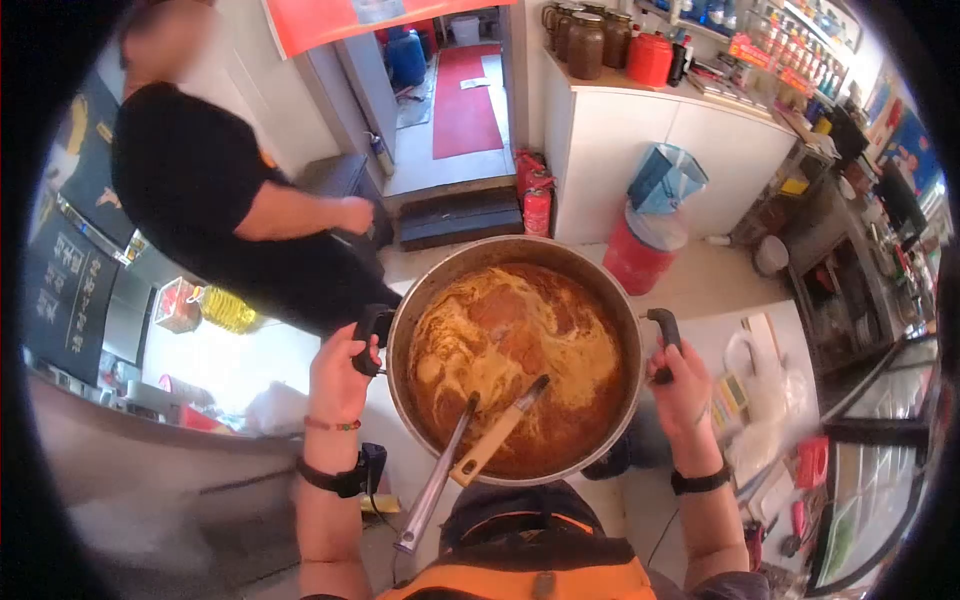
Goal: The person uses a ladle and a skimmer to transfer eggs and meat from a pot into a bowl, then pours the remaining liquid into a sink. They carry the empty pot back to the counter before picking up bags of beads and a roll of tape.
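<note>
Between my two hands is a large round metal pot [392, 345], held in front of my body. Reddish-brown soup [520, 340] with yellowish foam fills much of it. My left hand [343, 372] is closed round the black handle [372, 340] on the left side. On the opposite side, my right hand [682, 385] grips the other black handle [663, 325]. A metal-handled utensil [437, 475] and a wooden-handled one [500, 430] lean on the near rim, their lower ends hidden in the soup.
A person in black [190, 180] stands at the left. Ahead is a dark step [460, 218] at a doorway, with fire extinguishers [537, 205] beside it. A red bucket [640, 255] stands by the white cabinet [640, 140]. At right, a table [790, 330] carries bags.
</note>
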`<state>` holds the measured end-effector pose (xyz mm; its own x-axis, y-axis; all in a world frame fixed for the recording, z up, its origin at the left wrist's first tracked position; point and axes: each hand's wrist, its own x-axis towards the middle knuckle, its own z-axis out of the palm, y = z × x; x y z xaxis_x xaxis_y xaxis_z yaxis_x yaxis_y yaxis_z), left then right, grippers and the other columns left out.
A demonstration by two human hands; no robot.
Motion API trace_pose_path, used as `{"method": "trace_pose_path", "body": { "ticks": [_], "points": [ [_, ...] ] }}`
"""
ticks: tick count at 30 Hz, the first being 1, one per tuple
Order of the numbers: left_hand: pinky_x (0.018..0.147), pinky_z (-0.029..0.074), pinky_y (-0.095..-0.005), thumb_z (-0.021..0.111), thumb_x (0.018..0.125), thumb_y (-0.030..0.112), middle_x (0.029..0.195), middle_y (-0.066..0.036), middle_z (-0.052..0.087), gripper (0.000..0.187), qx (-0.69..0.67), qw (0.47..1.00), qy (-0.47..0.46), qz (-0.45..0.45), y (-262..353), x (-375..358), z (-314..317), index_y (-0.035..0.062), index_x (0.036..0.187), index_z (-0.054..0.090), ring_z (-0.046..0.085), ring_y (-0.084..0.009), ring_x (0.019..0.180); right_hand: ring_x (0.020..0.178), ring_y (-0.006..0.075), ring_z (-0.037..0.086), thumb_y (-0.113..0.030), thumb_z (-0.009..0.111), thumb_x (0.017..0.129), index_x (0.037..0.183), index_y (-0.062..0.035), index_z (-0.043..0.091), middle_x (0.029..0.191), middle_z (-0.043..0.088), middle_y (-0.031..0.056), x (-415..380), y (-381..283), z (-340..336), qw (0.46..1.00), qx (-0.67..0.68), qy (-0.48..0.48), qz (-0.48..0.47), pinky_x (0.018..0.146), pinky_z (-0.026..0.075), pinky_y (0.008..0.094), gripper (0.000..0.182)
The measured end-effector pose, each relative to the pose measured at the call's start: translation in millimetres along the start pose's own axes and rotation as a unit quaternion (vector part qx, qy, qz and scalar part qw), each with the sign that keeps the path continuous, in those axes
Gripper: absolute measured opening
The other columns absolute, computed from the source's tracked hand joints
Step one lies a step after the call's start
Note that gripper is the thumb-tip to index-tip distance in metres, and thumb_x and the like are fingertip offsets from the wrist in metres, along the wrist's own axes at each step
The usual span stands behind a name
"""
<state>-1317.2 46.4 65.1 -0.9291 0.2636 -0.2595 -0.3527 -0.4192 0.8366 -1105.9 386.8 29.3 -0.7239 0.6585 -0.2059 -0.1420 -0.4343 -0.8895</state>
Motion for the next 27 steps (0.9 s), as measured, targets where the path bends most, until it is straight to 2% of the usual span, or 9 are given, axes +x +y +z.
{"method": "trace_pose_path", "body": {
  "ticks": [2, 4, 7, 11, 17, 21, 23, 25, 27],
  "points": [
    [0.07, 0.044, -0.0286, 0.051, 0.075, 0.003, 0.088, -0.012, 0.055, 0.031, -0.005, 1.0, 0.025, -0.001, -1.6, 22.2, 0.3, -0.007, 0.104, 0.052, 0.051, -0.0189, 0.074, 0.068, 0.0114, 0.047, -0.016, 0.046, 0.09, 0.102, -0.0011, 0.049, 0.073, 0.049, 0.0017, 27.8, -2.1, 11.7, 1.0, 0.007, -0.009, 0.015, 0.059, 0.037, 0.0248, 0.02],
    [0.071, 0.046, -0.0302, 0.049, 0.077, 0.002, 0.094, -0.014, 0.054, 0.029, -0.008, 1.0, -0.021, -0.009, 7.6, 77.7, -4.4, -0.005, 0.105, 0.049, 0.052, -0.0204, 0.083, 0.069, 0.0112, 0.047, -0.015, 0.045, 0.09, 0.105, -0.0008, 0.048, 0.073, 0.048, 0.001, 74.1, 2.8, 43.2, 1.0, 0.007, -0.002, 0.025, 0.062, 0.036, 0.0245, 0.021],
    [0.072, 0.045, -0.0295, 0.049, 0.077, 0.002, 0.093, -0.014, 0.054, 0.03, -0.017, 0.999, -0.048, -0.016, 14.8, 151.8, -3.1, -0.0049, 0.106, 0.049, 0.052, -0.0194, 0.08, 0.068, 0.0114, 0.046, -0.015, 0.045, 0.09, 0.105, -0.0003, 0.048, 0.072, 0.048, 0.0007, 138.5, 12.0, 77.7, 0.999, -0.003, 0.008, 0.038, 0.062, 0.037, 0.0248, 0.021],
    [0.072, 0.041, -0.0279, 0.05, 0.074, 0.004, 0.086, -0.012, 0.052, 0.036, -0.014, 0.999, 0.006, -0.034, 22.2, 244.0, 10.2, -0.0078, 0.108, 0.049, 0.049, -0.0168, 0.073, 0.068, 0.0113, 0.046, -0.014, 0.045, 0.09, 0.105, -0.0003, 0.048, 0.072, 0.048, 0.0003, 213.9, 12.7, 116.8, 0.999, -0.02, 0.017, 0.03, 0.062, 0.037, 0.0249, 0.021],
    [0.068, 0.044, -0.0295, 0.049, 0.073, -0.001, 0.091, -0.015, 0.051, 0.042, -0.01, 0.998, 0.039, -0.047, 44.5, 386.0, 15.8, -0.009, 0.114, 0.044, 0.05, -0.0183, 0.072, 0.069, 0.0107, 0.044, -0.014, 0.044, 0.091, 0.105, -0.0012, 0.047, 0.074, 0.045, -0.0005, 338.5, 35.7, 189.9, 0.998, -0.01, 0.027, 0.05, 0.064, 0.036, 0.0246, 0.02],
    [0.068, 0.043, -0.0286, 0.048, 0.072, -0.002, 0.092, -0.015, 0.051, 0.043, -0.037, 0.99, 0.134, -0.027, 47.6, 491.5, -3.3, -0.0082, 0.114, 0.043, 0.049, -0.0188, 0.075, 0.07, 0.0105, 0.043, -0.015, 0.044, 0.091, 0.103, -0.0018, 0.047, 0.074, 0.044, -0.0004, 431.9, 80.1, 247.4, 0.998, -0.017, 0.005, 0.06, 0.064, 0.036, 0.0246, 0.018],
    [0.069, 0.043, -0.0281, 0.048, 0.072, -0.001, 0.093, -0.014, 0.051, 0.043, -0.031, 0.996, 0.08, -0.033, 55.6, 513.0, -16.9, -0.0078, 0.115, 0.043, 0.049, -0.0187, 0.076, 0.069, 0.0107, 0.042, -0.014, 0.045, 0.091, 0.098, -0.0028, 0.047, 0.073, 0.043, 0.0001, 459.1, 86.0, 271.2, 0.999, -0.023, -0.011, 0.048, 0.064, 0.036, 0.0247, 0.014],
    [0.072, 0.042, -0.0278, 0.048, 0.074, 0.001, 0.095, -0.014, 0.051, 0.043, -0.017, 0.996, 0.08, -0.044, 59.7, 562.8, -32.9, -0.0072, 0.116, 0.043, 0.05, -0.0185, 0.076, 0.069, 0.0108, 0.042, -0.015, 0.045, 0.091, 0.097, -0.003, 0.047, 0.073, 0.043, 0.0001, 509.2, 99.2, 304.7, 0.998, -0.031, -0.013, 0.059, 0.065, 0.036, 0.0247, 0.014],
    [0.074, 0.044, -0.0298, 0.048, 0.076, 0.003, 0.095, -0.013, 0.052, 0.036, -0.007, 0.996, 0.088, -0.02, 65.9, 612.9, -42.8, -0.0009, 0.112, 0.047, 0.049, -0.0187, 0.078, 0.07, 0.011, 0.042, -0.016, 0.045, 0.091, 0.096, -0.0031, 0.046, 0.073, 0.042, 0.0002, 547.6, 115.2, 332.5, 0.996, -0.051, -0.006, 0.076, 0.065, 0.036, 0.0248, 0.014]
  ]
}}
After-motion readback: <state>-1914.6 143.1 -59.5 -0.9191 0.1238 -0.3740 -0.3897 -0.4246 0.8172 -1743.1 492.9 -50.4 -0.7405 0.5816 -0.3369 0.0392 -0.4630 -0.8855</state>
